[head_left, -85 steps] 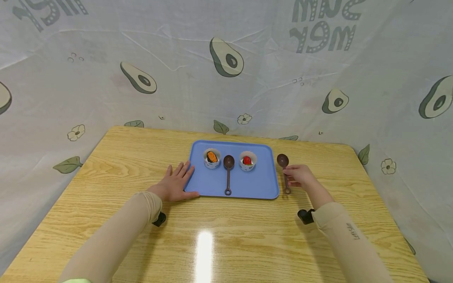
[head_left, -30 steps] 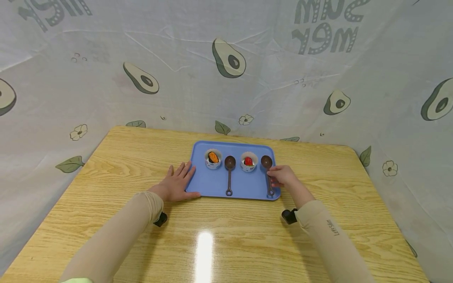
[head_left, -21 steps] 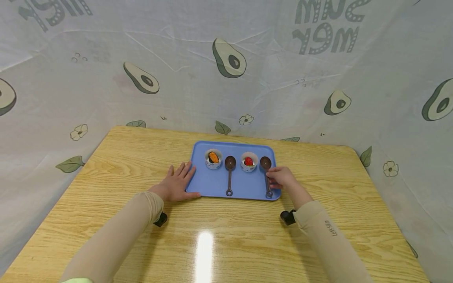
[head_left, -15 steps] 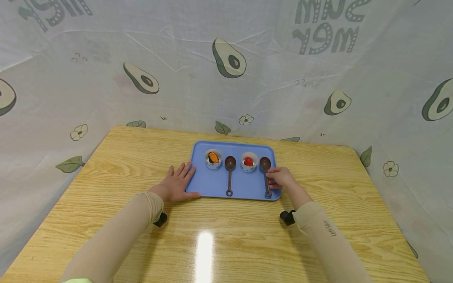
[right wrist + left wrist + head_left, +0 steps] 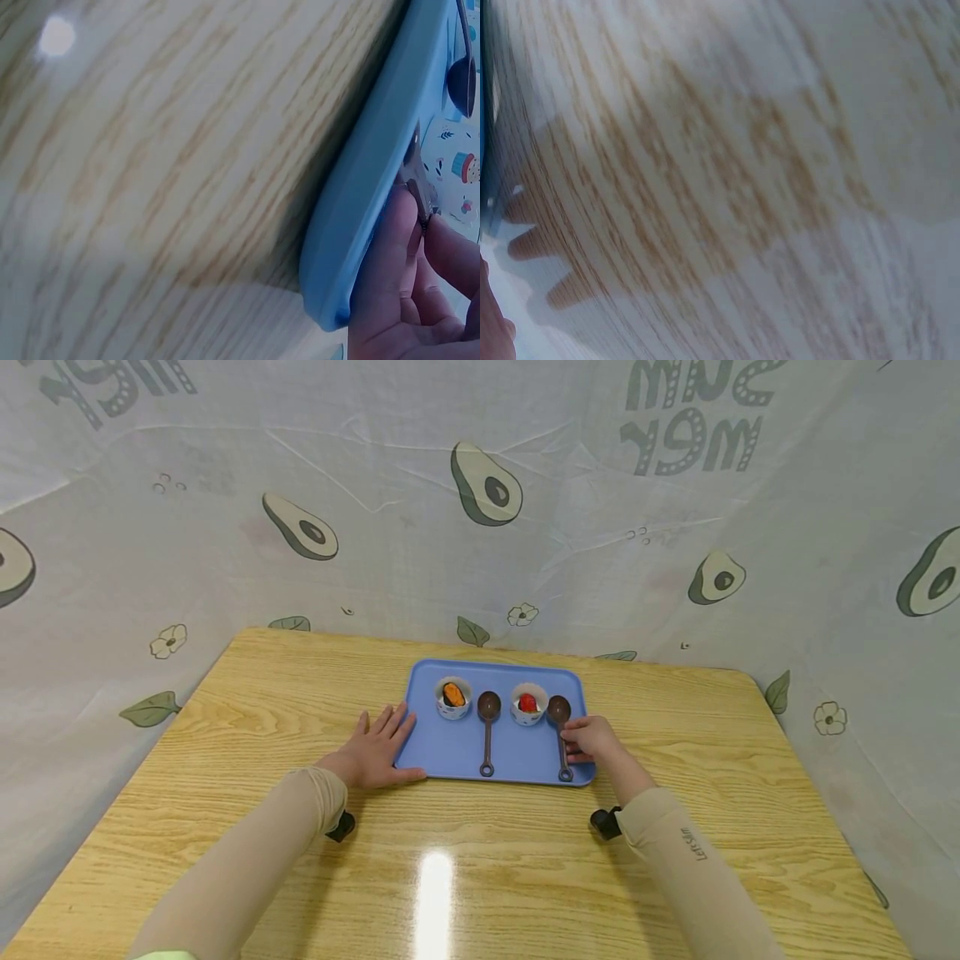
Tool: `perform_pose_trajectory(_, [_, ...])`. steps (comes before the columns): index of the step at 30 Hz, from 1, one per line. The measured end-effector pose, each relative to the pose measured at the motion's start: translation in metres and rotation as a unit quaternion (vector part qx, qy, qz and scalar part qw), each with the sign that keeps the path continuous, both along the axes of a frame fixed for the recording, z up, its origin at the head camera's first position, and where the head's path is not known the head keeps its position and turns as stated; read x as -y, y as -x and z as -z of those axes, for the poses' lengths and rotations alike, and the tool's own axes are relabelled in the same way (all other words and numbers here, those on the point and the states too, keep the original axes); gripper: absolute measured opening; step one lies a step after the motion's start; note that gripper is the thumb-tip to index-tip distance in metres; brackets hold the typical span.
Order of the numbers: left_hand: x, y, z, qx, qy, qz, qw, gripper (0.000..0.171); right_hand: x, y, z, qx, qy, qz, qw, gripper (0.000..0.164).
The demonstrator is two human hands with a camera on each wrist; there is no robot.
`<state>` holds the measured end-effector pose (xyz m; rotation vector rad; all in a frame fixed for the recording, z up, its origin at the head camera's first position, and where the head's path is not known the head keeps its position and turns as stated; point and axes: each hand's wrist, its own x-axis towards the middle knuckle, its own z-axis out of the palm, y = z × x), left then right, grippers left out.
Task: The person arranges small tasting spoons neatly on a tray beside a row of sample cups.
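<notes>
A blue tray (image 5: pixel 525 767) lies on the table, its left edge beside my left hand (image 5: pixel 371 753), whose spread fingers rest flat with the fingertips and thumb at the tray's rim. My right hand (image 5: pixel 592 740) pinches the handle of a brown spoon (image 5: pixel 558 710) between thumb and fingers over the tray's right side. A second brown spoon (image 5: pixel 488 706) lies in the middle of the tray. To its left stands a paper cup (image 5: pixel 452 711) with an orange-topped sushi piece (image 5: pixel 453 694); to its right, another paper cup (image 5: pixel 527 717) holds a red-topped piece (image 5: pixel 528 702).
The wooden table (image 5: pixel 510 860) runs up to a pale cloth (image 5: pixel 375 560) printed with avocados, which hangs behind it and along both sides. A black wrist camera (image 5: pixel 606 823) sits under the right sleeve, and another (image 5: pixel 342 827) under the left.
My right hand has carried the brown spoon from the table right of the tray leftward onto the tray, shifting it slightly closer to the red-topped cup. My left hand has kept its place.
</notes>
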<state>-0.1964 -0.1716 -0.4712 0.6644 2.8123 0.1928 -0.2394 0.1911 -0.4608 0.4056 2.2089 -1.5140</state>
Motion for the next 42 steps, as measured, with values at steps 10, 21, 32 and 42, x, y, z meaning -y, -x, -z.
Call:
perform_pose_trajectory(10, [-0.001,-0.002,-0.006,0.003,-0.001,0.003,1.0000,0.102,0.013,-0.013,-0.018,0.005,-0.034,0.014,0.999,0.032])
perform_pose_trajectory(21, [-0.002,-0.003,-0.007,0.002,0.003,0.001,1.0000,0.100,0.015,-0.012,-0.015,0.002,-0.046,0.017,0.999,0.030])
perform_pose_trajectory(32, [-0.002,-0.004,-0.010,-0.002,0.000,0.006,1.0000,0.099,0.015,-0.010,-0.016,-0.004,-0.048,0.018,0.999,0.026])
perform_pose_trajectory(42, [-0.003,-0.005,-0.013,0.008,0.005,0.000,1.0000,0.097,0.017,-0.008,-0.015,-0.008,-0.051,0.022,0.998,0.024])
